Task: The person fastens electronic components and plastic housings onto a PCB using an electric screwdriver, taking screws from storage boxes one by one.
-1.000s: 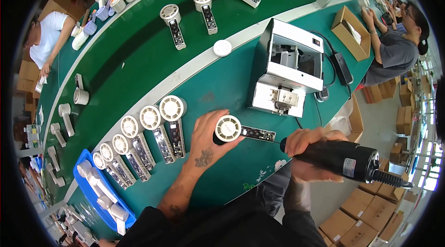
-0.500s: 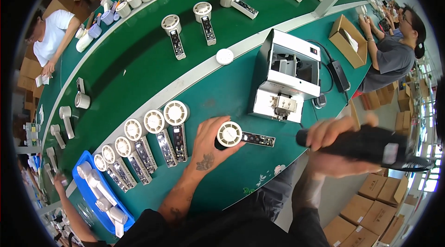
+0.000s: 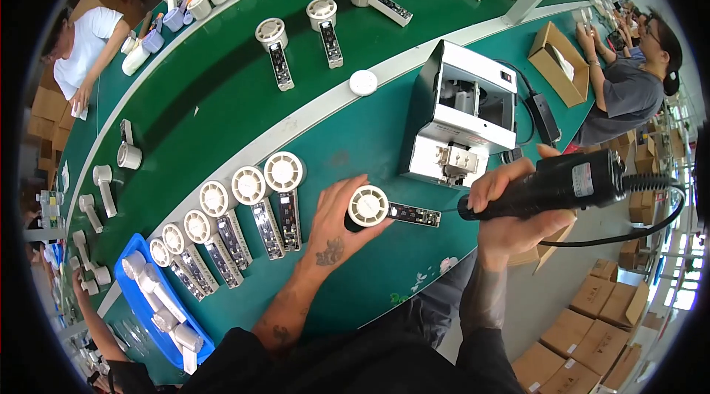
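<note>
My left hand is wrapped round the head of a white handheld fan. Its open handle points right and bares a dark circuit board. In my right hand is a black electric screwdriver, lying nearly level with its thin bit toward the handle's far end. I cannot tell whether the bit touches the handle. Left of my left hand, several more white fans lie in a slanting row, circuit boards facing up.
Beyond my hands stands a white and black screw feeder. A blue tray of fan parts is at lower left. Fans lie spaced along the green conveyor. A round white cap sits on its rail. Co-workers sit at left and right.
The screwdriver has swung in from the right, its bit now by the fan handle's end. My left hand and the fan stay almost in place.
</note>
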Tool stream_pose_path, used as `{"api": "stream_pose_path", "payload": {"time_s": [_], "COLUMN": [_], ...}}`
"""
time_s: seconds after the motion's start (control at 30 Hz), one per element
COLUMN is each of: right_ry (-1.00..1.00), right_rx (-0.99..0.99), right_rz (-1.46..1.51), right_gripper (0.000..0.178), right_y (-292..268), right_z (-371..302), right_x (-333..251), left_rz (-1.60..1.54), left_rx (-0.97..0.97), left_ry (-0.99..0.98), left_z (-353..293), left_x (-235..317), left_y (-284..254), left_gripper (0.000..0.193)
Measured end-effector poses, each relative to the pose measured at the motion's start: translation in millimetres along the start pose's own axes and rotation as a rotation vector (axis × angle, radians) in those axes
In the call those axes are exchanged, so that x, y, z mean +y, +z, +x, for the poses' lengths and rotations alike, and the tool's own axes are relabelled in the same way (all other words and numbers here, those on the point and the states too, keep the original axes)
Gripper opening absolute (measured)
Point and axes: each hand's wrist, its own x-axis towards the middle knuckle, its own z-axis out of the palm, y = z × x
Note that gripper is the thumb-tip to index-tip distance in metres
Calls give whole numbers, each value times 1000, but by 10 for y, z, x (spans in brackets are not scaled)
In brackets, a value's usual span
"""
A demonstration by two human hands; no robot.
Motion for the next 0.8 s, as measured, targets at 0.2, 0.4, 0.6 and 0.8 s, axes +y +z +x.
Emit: {"api": "stream_pose_path", "payload": {"time_s": [0.2,0.4,0.6,0.8], "right_ry": [35,23,23,19], "right_rx": [1,-23,-23,-31], "right_rz": [-27,84,108,119], "right_gripper": [98,95,92,88], "right_y": [-83,-171,-157,-203], "right_z": [-33,-77,-82,-149], "right_x": [94,159,170,258], "left_rz": [-3,24,21,43], "left_rx": [3,-10,-5,-16], "left_ry": [11,-6,9,28], "left_z": [19,8,23,43], "left_x": [7,-22,1,-21], "left_y": [20,18,12,-15], "left_gripper": [74,76,72,70]}}
